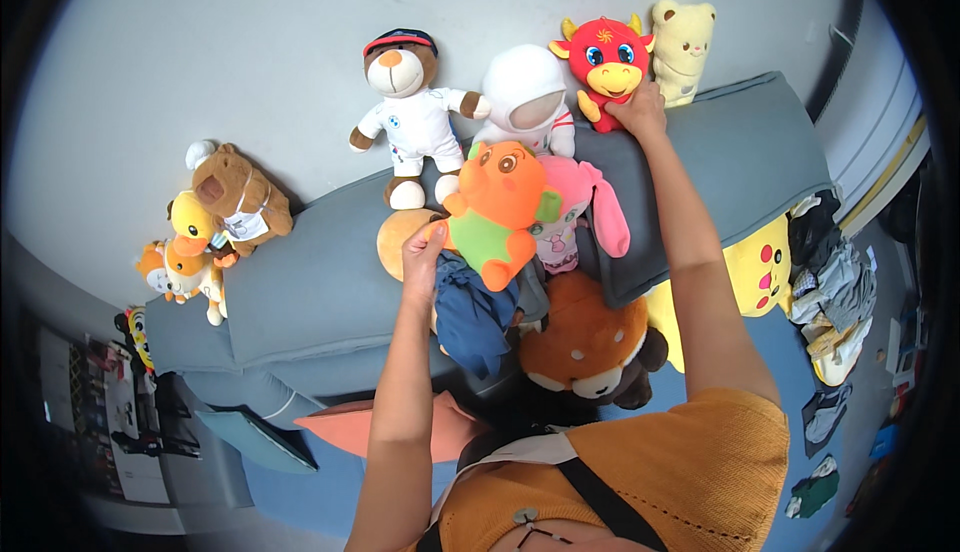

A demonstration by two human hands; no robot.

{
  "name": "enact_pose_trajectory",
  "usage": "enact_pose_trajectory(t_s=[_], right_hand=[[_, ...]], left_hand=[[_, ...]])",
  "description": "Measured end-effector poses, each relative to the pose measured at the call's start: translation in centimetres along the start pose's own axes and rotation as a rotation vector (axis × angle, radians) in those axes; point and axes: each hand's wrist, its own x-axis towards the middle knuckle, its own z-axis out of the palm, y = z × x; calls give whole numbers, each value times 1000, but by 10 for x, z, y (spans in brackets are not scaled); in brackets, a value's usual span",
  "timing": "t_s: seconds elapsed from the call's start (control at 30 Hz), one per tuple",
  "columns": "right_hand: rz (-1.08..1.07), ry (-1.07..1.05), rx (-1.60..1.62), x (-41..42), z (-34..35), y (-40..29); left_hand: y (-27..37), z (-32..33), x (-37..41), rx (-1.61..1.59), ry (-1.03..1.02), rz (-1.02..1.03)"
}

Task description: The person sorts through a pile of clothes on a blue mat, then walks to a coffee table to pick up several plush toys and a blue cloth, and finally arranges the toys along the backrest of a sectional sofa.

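My left hand [423, 259] grips an orange elephant-like plush toy [501, 214] with a green belly, held up in front of the sofa back. A dark blue cloth [472, 319] hangs just below that hand. At the upper right, my right hand [639, 110] is closed around the lower body of a red ox plush [606, 64] on top of the backrest. Beside the ox stand a white astronaut plush [525, 94] and a pale yellow bear plush [682, 53]. Behind the orange toy, a pink long-eared plush [566, 214] is partly hidden.
A capped bear plush [409, 113] and a capybara plush [244, 195] sit along the grey-blue sofa back [330, 274]. On the seat are a red panda plush [585, 334], a yellow plush [757, 267] and a coral cushion [345, 424]. Clothes [836, 289] are heaped at right.
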Motion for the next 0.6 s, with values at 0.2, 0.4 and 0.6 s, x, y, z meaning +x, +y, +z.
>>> enact_pose_trajectory(t_s=[0.2, 0.4, 0.6], right_hand=[[-12, 87, 47, -2, 6, 0], [9, -84, -59, 3, 18, 11], [-32, -112, -180, 3, 17, 17]], left_hand=[[2, -4, -1, 28, 0, -2], [7, -2, -6, -86, 12, -60], [5, -31, -28, -512, 48, -99]])
